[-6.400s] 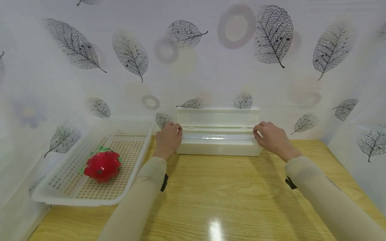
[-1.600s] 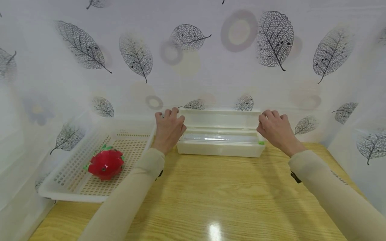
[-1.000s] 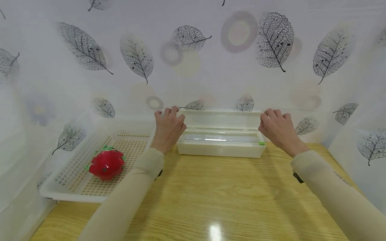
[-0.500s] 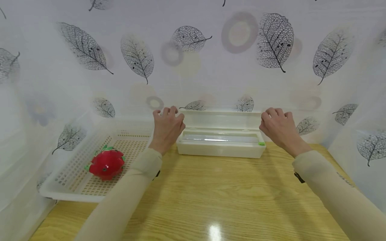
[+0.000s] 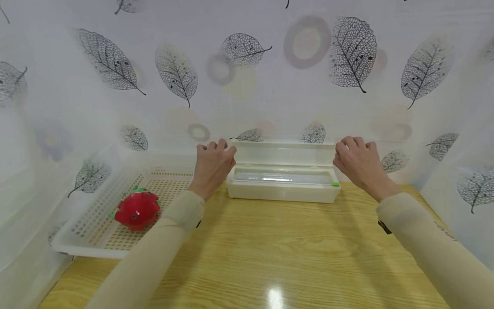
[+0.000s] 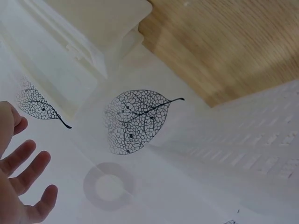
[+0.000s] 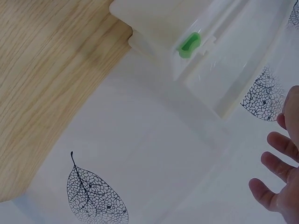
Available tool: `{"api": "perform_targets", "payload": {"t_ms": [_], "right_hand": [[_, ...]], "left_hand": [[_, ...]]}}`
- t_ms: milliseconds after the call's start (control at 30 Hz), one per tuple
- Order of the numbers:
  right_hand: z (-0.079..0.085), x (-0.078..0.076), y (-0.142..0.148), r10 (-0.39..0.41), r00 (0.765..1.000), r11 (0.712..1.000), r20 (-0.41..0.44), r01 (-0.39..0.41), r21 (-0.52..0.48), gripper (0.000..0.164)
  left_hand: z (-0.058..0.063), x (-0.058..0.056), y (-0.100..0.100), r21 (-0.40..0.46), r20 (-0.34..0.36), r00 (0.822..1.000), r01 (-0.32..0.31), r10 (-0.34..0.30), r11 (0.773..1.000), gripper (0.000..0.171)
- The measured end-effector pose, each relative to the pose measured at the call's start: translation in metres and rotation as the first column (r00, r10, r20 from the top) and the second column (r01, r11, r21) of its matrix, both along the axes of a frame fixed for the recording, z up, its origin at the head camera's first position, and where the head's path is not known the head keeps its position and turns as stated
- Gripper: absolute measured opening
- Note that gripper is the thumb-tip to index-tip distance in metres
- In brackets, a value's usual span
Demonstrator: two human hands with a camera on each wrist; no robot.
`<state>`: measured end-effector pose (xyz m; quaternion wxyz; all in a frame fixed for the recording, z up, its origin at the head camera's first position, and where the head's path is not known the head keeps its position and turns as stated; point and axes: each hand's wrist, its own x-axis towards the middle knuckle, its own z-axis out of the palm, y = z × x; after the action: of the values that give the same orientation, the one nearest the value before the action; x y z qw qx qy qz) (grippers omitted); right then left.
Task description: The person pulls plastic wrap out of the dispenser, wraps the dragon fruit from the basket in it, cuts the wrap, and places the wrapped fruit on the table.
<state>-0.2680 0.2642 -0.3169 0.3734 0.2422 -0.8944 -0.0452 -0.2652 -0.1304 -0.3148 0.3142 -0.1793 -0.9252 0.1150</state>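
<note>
A long white cling film dispenser box [image 5: 283,192] stands at the back of the table, its lid [image 5: 283,153] tipped up. Inside lies a shiny roll of clear cling film [image 5: 283,177], and a green slider [image 5: 335,184] sits at the right end. My left hand [image 5: 214,167] is raised by the box's left end, thumb and forefinger pinching the barely visible film edge. By the right end my right hand [image 5: 359,165] pinches likewise. In the left wrist view, other fingers [image 6: 32,170] fan out loosely. Those of the right hand [image 7: 275,163] do the same.
A white slotted plastic basket [image 5: 92,253] stands at the left, partly behind my left sleeve, with a red and green toy fruit [image 5: 137,211] in it. Leaf-patterned cloth [image 5: 262,98] rises behind the wood-grain table [image 5: 285,244].
Since the earliest frame both hands have risen from the box's ends and drawn slightly apart, uncovering the green slider. Over the last second they shift only a little. Box and basket stay put.
</note>
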Motion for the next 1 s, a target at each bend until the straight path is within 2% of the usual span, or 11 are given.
{"api": "perform_targets", "payload": {"t_ms": [300, 667, 1000], "right_hand": [[0.002, 0.0, 0.0, -0.004, 1.0, 1.0, -0.002, 0.004, -0.012, 0.01], [0.008, 0.001, 0.0, -0.033, 0.998, 0.999, 0.062, 0.035, -0.028, 0.009], [0.011, 0.001, 0.0, -0.033, 0.998, 0.999, 0.056, 0.034, -0.03, 0.01]], "left_hand": [[0.001, 0.0, 0.0, 0.033, -0.024, 0.999, 0.022, -0.021, 0.999, 0.019], [0.003, -0.003, 0.0, 0.051, -0.049, 0.998, 0.028, -0.025, 0.998, 0.018], [0.008, -0.004, 0.0, 0.087, -0.02, 0.999, 0.029, -0.028, 0.996, 0.019]]}}
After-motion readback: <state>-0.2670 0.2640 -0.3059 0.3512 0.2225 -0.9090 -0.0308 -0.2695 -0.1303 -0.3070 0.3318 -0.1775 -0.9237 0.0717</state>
